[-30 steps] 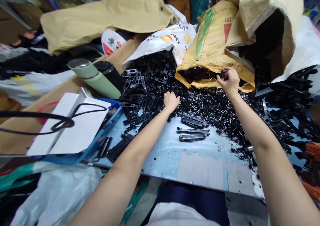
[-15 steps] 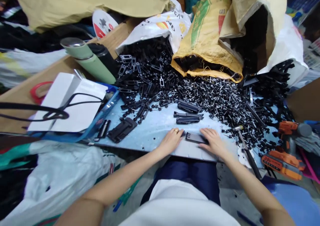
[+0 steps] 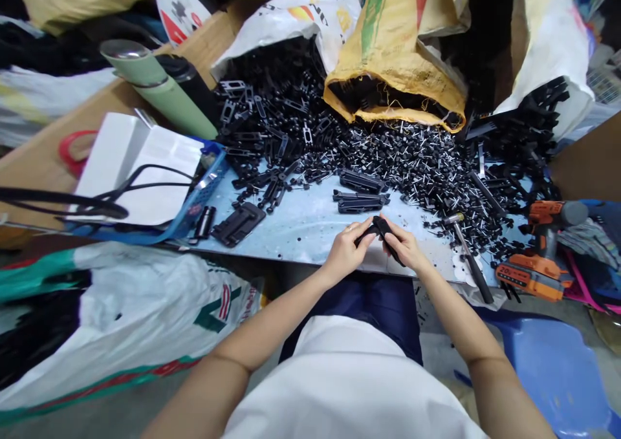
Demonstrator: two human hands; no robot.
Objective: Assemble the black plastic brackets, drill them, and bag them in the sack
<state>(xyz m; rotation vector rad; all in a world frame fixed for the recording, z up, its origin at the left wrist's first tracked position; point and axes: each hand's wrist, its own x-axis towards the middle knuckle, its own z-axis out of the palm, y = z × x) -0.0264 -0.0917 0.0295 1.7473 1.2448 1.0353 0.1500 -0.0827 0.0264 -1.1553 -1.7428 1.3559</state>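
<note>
Above the table's front edge, both of my hands hold black plastic pieces that meet at their upper ends. My left hand (image 3: 347,247) is closed on a small black plastic part (image 3: 367,232). In my right hand (image 3: 405,244) is a longer, flat black plastic piece (image 3: 382,225), tilted down towards my lap. Fingers cover much of both pieces, and I cannot tell whether they are fastened together. Just beyond the hands, several folded black plastic assemblies (image 3: 361,201) lie on the light blue tabletop (image 3: 305,232).
Heaped behind are black parts with metal pins (image 3: 412,161) and black links (image 3: 276,128), below a yellow sack (image 3: 388,51). On the right lie a hammer (image 3: 468,258) and an orange cordless drill (image 3: 538,251). A blue basket (image 3: 213,180) and green flask (image 3: 165,90) stand left.
My hands came back from the heap and sack mouth to the table's front edge. The flat black piece, lying on the table half a second ago, is now lifted and tilted between both hands.
</note>
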